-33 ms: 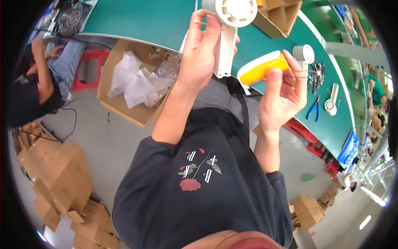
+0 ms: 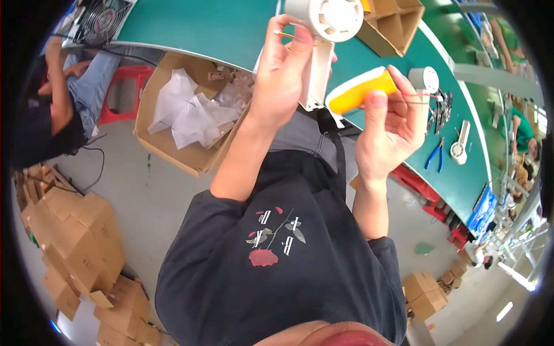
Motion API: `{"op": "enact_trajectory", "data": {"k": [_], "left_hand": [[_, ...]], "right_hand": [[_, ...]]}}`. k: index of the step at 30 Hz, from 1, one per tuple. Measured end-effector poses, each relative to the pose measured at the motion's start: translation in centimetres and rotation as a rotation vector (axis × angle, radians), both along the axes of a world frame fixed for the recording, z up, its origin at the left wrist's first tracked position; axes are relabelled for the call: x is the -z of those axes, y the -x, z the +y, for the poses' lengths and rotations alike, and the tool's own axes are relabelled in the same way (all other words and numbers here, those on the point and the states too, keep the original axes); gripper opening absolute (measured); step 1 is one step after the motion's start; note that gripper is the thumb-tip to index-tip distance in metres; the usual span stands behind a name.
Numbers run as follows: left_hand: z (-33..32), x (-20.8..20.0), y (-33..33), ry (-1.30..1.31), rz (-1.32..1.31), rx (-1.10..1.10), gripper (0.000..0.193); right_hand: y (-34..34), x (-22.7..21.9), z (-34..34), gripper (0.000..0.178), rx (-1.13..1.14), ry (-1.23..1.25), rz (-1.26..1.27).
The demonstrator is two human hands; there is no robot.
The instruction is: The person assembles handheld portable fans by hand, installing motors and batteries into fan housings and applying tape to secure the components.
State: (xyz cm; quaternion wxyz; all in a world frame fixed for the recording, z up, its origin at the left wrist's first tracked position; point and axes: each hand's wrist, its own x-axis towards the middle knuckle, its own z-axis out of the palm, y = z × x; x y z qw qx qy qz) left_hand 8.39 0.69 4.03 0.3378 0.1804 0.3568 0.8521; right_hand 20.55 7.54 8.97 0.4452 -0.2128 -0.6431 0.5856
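My left hand (image 2: 280, 75) is closed around the white open handle of a small handheld fan housing (image 2: 318, 75). The round slotted head of this fan sits at the top edge of the view. A thin wire with a small white plug (image 2: 278, 33) sticks out by my left thumb. In my right hand (image 2: 392, 127), between thumb and fingers, is a flat yellow battery pack (image 2: 353, 99) with a white strip along its upper edge. Red and dark wires trail from it past my fingers. The battery is just right of the housing's lower end, apart from it.
On the green table (image 2: 196, 23) lie blue-handled pliers (image 2: 435, 155), another white fan part (image 2: 460, 144), a fan head (image 2: 424, 79) and dark clustered parts (image 2: 441, 109). A divided carton (image 2: 395, 26) stands behind. Left, an open box (image 2: 199, 164) holds white sheets; a person sits beyond.
My right hand and the battery have shifted slightly left and up. The fan housing has moved a little to the right, so the gap between them is smaller.
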Motion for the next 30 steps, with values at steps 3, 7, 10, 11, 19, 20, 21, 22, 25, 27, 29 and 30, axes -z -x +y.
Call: {"op": "enact_trajectory", "data": {"k": [3,7,10,11,19,20,21,22,25,27,29,30], "left_hand": [[0.0,-0.4,0.5,-0.040,-0.035,-0.071,0.030],[-0.5,-0.2,1.4,-0.047,-0.006,-0.085,0.027],[0.3,-0.3,1.2,-0.141,-0.152,-0.071,0.036],[0.4,-0.4,1.1,-0.139,-0.144,-0.082,0.035],[0.3,0.1,0.8,-0.080,-0.074,-0.013,0.021],[-0.1,0.2,0.7,-0.110,-0.084,0.025,0.020],[-0.2,0.1,0.5,-0.141,-0.096,0.063,0.019],[-0.2,-0.2,0.2,-0.141,-0.097,0.072,0.019],[-0.6,-0.2,-0.6,-0.118,-0.186,0.078,0.019],[-0.2,0.2,-0.4,-0.085,-0.184,0.080,0.021],[0.2,-0.2,-0.5,-0.075,-0.239,0.088,0.022],[0.3,-0.2,-0.4,-0.070,-0.230,0.089,0.022]], "right_hand": [[2.1,1.3,0.2,0.036,-0.035,-0.152,-0.080],[3.9,1.6,-0.1,0.036,0.101,-0.682,-0.156],[4.3,0.9,-0.3,0.042,0.111,-0.925,-0.228],[4.1,1.0,-0.1,0.039,0.100,-0.923,-0.260],[3.2,-0.1,0.4,0.034,-0.065,-0.835,-0.471],[3.1,-0.3,0.3,0.034,-0.060,-0.831,-0.472],[2.9,-0.7,0.2,0.034,-0.109,-0.783,-0.522],[2.6,-0.9,0.2,0.035,-0.156,-0.733,-0.572],[2.0,-0.8,0.5,0.036,-0.251,-0.649,-0.640],[1.7,-1.6,1.4,0.035,-0.388,-0.557,-0.751],[2.0,-1.8,1.8,0.036,-0.386,-0.590,-0.778],[2.2,-1.8,1.9,0.037,-0.401,-0.642,-0.801]]}}
